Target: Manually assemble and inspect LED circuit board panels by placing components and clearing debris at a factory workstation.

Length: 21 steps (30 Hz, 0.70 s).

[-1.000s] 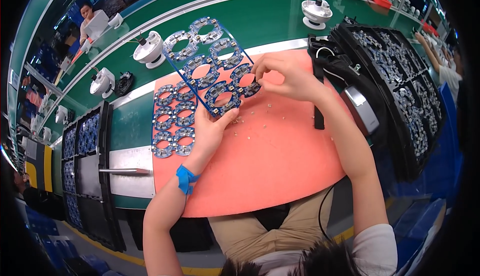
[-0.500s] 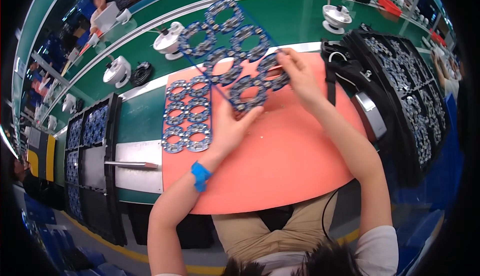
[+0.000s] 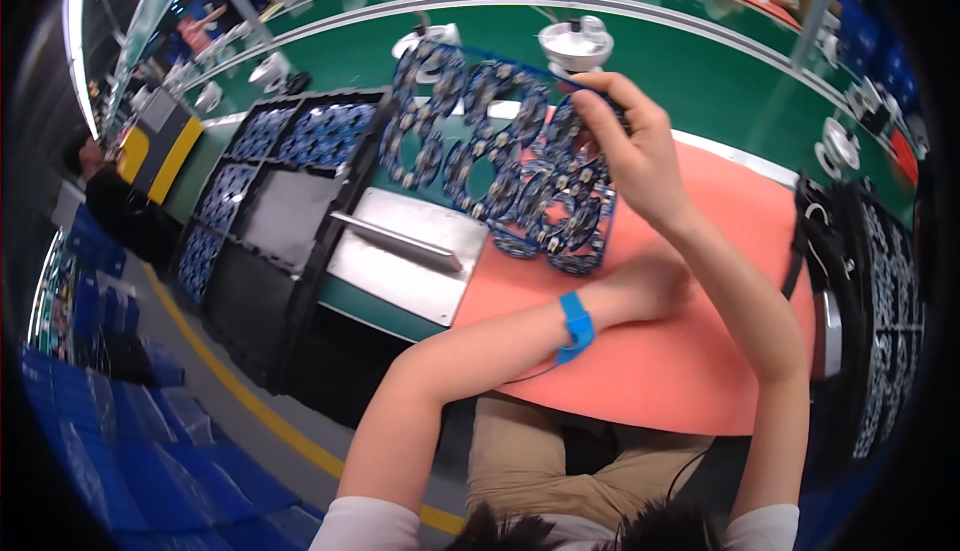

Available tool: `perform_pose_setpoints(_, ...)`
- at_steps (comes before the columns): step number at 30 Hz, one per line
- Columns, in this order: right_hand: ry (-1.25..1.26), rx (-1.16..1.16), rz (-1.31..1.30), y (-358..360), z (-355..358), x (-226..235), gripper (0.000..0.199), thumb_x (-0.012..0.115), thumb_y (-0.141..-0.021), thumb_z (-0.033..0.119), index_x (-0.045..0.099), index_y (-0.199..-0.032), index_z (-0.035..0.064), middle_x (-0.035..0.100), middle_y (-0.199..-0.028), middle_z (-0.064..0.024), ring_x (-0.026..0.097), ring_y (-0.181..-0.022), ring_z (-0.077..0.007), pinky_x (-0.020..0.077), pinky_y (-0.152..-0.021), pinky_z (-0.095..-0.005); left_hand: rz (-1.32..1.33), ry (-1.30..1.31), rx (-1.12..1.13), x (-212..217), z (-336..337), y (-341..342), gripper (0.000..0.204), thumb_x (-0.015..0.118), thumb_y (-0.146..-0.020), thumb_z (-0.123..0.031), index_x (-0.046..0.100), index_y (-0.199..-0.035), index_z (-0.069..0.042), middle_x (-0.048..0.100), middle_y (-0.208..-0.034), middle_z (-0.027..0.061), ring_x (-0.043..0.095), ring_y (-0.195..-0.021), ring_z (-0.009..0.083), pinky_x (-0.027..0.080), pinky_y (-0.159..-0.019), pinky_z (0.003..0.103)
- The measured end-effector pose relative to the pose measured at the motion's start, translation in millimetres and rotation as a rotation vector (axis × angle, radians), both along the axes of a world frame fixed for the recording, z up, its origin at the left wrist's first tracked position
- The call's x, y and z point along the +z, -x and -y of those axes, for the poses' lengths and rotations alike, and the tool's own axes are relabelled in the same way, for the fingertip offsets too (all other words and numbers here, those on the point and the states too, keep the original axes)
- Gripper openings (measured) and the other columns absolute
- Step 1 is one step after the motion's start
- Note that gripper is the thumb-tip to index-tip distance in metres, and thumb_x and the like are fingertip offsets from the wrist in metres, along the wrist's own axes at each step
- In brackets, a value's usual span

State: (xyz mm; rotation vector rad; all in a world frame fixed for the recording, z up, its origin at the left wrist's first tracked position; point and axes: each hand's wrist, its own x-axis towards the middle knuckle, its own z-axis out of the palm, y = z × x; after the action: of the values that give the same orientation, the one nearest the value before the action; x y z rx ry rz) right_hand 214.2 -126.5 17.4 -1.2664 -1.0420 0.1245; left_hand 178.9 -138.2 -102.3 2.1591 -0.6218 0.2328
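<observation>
My right hand (image 3: 640, 141) pinches the right edge of a blue panel of ring-shaped circuit boards (image 3: 497, 146), holding it up at a tilt. Thumb and fingers close on that edge. Behind and below it, a second panel of ring boards (image 3: 578, 256) lies on the orange mat (image 3: 640, 341), partly covered by the raised one. My left hand (image 3: 662, 281) is low over the mat beneath my right forearm, off the raised panel. Motion smears its fingers. A blue wrist strap (image 3: 575, 326) circles my left wrist.
A metal plate with a bar handle (image 3: 400, 261) lies left of the mat. Beyond it stands a black divided tray (image 3: 330, 206) with ring boards in several compartments. Another black tray of boards (image 3: 885, 321) is at far right. White round fixtures (image 3: 575, 46) stand on the green bench.
The view has turned left. My left hand has let go of the raised panel and moved right over the mat. My right hand still holds the panel, now nearer the metal plate and left tray.
</observation>
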Motion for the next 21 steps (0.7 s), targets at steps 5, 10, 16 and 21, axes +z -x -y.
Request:
perform_pose_setpoints(5, 0.085, 0.115, 0.170, 44, -57, -2, 0.021, 0.055, -0.092, 0.016, 0.059, -0.103, -0.0021, 0.062, -0.067, -0.0102, 0.060, -0.058, -0.0138, 0.0445, -0.053, -0.0268, 0.096, 0.236, -0.007, -1, 0, 8, 0.033, 0.061, -0.082, -0.022, 0.052, -0.106, 0.000, 0.055, -0.106, 0.0169, 0.053, -0.098, 0.0316, 0.041, -0.084, 0.041)
perform_pose_setpoints(10, 0.117, 0.096, 0.285, 57, -85, -7, 0.019, 0.056, -0.091, 0.015, 0.059, -0.101, -0.0014, 0.060, -0.062, -0.0125, 0.056, -0.051, -0.0179, 0.0405, -0.049, -0.0313, 0.366, 0.245, 0.105, -10, 2, 8, 0.034, 0.063, -0.082, -0.026, 0.054, -0.104, -0.002, 0.055, -0.105, 0.0170, 0.054, -0.097, 0.0314, 0.041, -0.084, 0.042)
perform_pose_setpoints(16, 0.118, 0.036, 0.254, 56, -91, -12, 0.021, 0.057, -0.091, 0.014, 0.060, -0.101, -0.0035, 0.059, -0.061, -0.0128, 0.056, -0.050, -0.0165, 0.0401, -0.048, -0.0303, 0.183, 0.337, 0.074, -2, 1, 11, 0.031, 0.065, -0.080, -0.025, 0.056, -0.101, -0.004, 0.057, -0.096, 0.0152, 0.056, -0.087, 0.0328, 0.043, -0.079, 0.041)
perform_pose_setpoints(21, 0.151, 0.023, 0.285, 60, -90, -7, 0.020, 0.057, -0.090, 0.014, 0.059, -0.100, -0.0036, 0.060, -0.062, -0.0142, 0.056, -0.049, -0.0180, 0.0401, -0.047, -0.0311, 0.181, 0.410, 0.029, -9, 5, 8, 0.028, 0.065, -0.079, -0.025, 0.056, -0.095, -0.004, 0.056, -0.095, 0.0141, 0.055, -0.086, 0.0319, 0.044, -0.077, 0.042)
